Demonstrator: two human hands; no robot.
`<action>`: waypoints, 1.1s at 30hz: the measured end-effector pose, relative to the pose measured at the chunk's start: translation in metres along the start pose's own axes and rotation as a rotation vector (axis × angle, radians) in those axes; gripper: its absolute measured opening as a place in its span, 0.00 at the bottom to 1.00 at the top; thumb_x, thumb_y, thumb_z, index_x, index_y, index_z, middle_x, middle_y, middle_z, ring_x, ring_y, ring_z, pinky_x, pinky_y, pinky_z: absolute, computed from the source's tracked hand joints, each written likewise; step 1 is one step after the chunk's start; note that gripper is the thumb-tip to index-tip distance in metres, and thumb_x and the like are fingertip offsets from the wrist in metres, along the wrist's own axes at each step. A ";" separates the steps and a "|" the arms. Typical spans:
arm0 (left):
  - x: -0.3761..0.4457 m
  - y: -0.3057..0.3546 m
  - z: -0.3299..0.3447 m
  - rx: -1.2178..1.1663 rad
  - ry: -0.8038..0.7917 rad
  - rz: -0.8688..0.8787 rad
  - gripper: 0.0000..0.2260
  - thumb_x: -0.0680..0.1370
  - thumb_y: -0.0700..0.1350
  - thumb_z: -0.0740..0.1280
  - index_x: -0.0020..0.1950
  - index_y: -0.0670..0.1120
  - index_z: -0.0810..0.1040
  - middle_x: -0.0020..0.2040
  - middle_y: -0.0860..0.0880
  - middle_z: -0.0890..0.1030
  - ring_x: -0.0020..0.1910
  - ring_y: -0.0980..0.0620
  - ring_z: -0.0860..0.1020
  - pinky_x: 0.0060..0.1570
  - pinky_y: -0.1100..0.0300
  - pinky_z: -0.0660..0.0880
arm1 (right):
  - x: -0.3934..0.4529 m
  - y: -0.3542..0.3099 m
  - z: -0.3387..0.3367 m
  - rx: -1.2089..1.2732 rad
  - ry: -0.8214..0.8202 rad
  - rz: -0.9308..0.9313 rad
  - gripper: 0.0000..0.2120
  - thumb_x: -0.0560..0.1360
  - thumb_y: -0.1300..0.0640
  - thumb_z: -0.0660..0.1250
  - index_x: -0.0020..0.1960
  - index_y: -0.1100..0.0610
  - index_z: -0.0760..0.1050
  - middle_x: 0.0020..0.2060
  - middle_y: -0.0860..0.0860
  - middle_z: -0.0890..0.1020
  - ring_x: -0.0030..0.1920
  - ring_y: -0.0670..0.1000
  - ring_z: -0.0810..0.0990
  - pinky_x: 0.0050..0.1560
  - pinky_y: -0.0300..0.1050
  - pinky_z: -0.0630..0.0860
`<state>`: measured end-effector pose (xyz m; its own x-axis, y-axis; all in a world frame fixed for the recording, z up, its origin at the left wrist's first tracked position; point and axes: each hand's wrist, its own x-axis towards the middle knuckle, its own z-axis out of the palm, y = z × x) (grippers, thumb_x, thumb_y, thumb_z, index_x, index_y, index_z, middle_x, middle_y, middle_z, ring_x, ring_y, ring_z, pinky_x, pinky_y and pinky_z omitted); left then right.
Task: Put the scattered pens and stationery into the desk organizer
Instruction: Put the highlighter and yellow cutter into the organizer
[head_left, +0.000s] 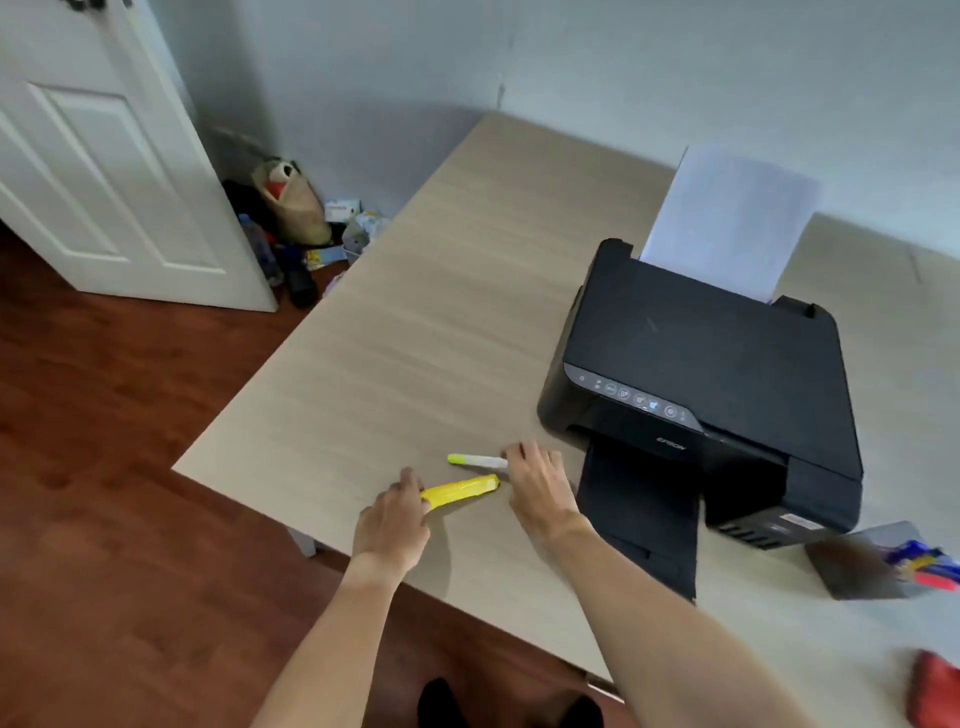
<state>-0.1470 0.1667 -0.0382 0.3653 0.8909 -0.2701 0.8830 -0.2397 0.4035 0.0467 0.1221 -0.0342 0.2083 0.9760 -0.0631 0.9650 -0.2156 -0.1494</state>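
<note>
A yellow utility knife (462, 489) lies on the light wooden desk (415, 322) near its front left corner. My left hand (392, 514) rests on the knife's near end, fingers curled over it. A white pen with a green cap (475, 460) lies just behind the knife. My right hand (537, 486) touches the pen's right end with its fingertips. The grey desk organizer (862, 564) stands at the right edge of the view, with several colourful pens (922, 566) in it.
A black printer (717, 374) with white paper (727, 218) in its rear feed stands right of my hands, its output tray (639, 514) extended toward me. A red object (935, 686) lies at the lower right. Left of the desk are wooden floor, a white door (104, 156) and clutter.
</note>
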 end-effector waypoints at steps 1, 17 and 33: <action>0.002 0.006 -0.005 -0.045 0.039 0.040 0.05 0.78 0.43 0.61 0.53 0.46 0.67 0.48 0.45 0.80 0.49 0.40 0.78 0.43 0.50 0.74 | -0.005 0.007 -0.009 0.032 0.033 -0.004 0.17 0.61 0.71 0.59 0.48 0.59 0.72 0.43 0.58 0.75 0.41 0.60 0.74 0.42 0.53 0.73; -0.014 0.238 0.000 -0.067 -0.020 1.005 0.08 0.74 0.50 0.55 0.42 0.50 0.72 0.31 0.56 0.74 0.26 0.58 0.68 0.25 0.71 0.59 | -0.253 0.273 -0.136 -0.029 0.396 0.445 0.14 0.71 0.67 0.55 0.53 0.56 0.72 0.43 0.52 0.73 0.41 0.53 0.70 0.46 0.47 0.72; -0.064 0.460 0.066 -0.002 0.223 1.056 0.07 0.80 0.48 0.60 0.52 0.49 0.76 0.44 0.51 0.81 0.34 0.49 0.80 0.28 0.56 0.76 | -0.267 0.373 -0.155 0.063 0.281 0.493 0.17 0.64 0.67 0.58 0.51 0.58 0.74 0.46 0.54 0.75 0.47 0.56 0.75 0.51 0.47 0.75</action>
<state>0.2553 -0.0255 0.1073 0.8802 0.2838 0.3804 0.1520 -0.9279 0.3405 0.3758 -0.2146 0.0796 0.6739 0.7284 0.1234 0.7337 -0.6402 -0.2279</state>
